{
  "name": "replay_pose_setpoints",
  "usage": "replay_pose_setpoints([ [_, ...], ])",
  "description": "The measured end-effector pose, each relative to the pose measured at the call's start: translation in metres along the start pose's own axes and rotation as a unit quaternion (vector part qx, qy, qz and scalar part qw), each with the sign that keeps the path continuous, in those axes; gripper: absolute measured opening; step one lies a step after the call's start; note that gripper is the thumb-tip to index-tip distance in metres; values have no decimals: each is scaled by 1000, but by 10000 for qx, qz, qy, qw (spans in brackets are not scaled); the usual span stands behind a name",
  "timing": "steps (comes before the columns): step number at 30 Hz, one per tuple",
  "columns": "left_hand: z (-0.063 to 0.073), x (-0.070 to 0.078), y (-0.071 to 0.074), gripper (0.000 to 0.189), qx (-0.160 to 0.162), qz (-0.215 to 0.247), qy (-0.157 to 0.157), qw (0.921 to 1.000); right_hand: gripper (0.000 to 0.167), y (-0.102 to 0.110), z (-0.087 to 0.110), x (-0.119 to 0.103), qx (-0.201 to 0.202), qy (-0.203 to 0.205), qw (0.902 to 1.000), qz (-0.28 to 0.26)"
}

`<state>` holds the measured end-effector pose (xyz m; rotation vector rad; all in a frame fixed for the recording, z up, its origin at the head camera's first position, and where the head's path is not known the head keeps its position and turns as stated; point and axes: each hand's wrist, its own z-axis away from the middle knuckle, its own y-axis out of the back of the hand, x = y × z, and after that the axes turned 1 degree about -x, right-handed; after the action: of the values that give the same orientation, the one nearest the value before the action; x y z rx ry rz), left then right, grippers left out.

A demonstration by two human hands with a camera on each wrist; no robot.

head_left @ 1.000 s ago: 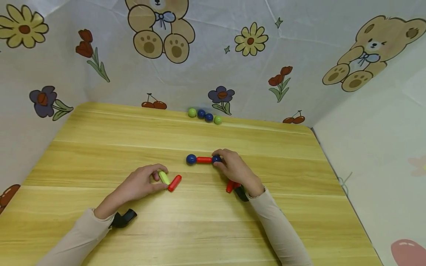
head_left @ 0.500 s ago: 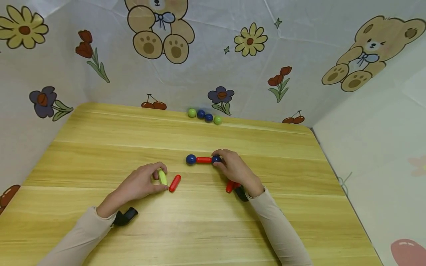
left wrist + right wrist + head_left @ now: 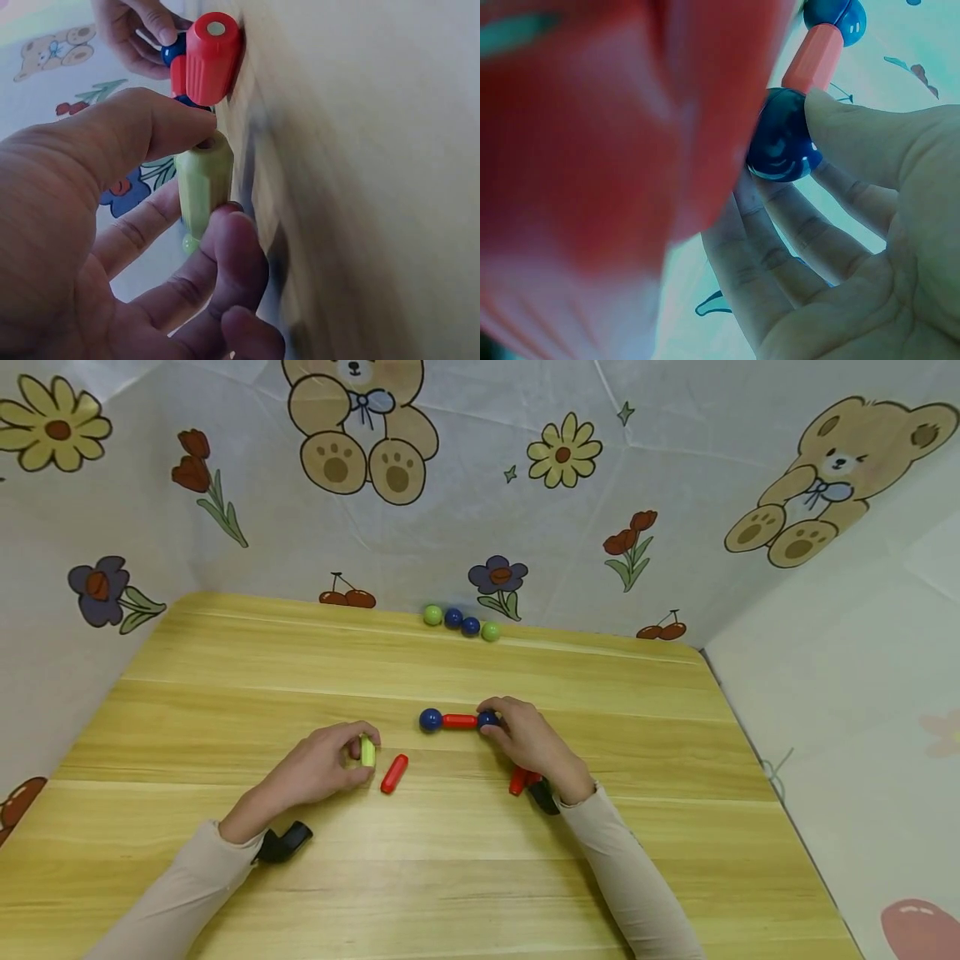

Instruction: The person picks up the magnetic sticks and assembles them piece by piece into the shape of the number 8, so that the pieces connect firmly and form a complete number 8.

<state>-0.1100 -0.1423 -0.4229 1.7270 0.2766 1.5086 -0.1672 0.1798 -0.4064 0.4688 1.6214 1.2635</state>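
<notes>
My left hand (image 3: 324,764) pinches a yellow-green magnetic rod (image 3: 367,752) between thumb and fingertips; the left wrist view shows the thumb at one end of this faceted rod (image 3: 204,180). Just right of that hand a loose red rod (image 3: 394,774) lies on the table; its end bears a round silvery disc in the left wrist view. My right hand (image 3: 528,735) holds the dark blue ball (image 3: 784,139) at the right end of a joined piece. That piece has a red rod (image 3: 460,721) in the middle and another blue ball (image 3: 431,720) at its left end.
Beneath the right wrist lie red pieces (image 3: 522,779), partly hidden by the arm; red fills much of the right wrist view up close. Two green balls and two blue balls (image 3: 470,627) line the table's back edge. Printed cloth walls (image 3: 450,485) enclose the wooden table (image 3: 375,877).
The yellow-green rod has turned from slanted beside the red rod to nearly straight in the left fingers, a little apart from it. The right hand stays on the blue ball.
</notes>
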Motion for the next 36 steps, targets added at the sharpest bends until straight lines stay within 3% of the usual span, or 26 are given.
replay_pose_setpoints([
  [16,-23,20,-11,34,-298,561,-573,9963,30,-1,-1,3,32,16,10000,-31],
  [27,-41,26,-23,34,-624,630,-560,9945,29,-2,-1,3,27,32,9999,-92],
  [36,-47,24,-29,32,-737,738,-658,9924,30,-2,-1,3,34,9,10000,-61],
])
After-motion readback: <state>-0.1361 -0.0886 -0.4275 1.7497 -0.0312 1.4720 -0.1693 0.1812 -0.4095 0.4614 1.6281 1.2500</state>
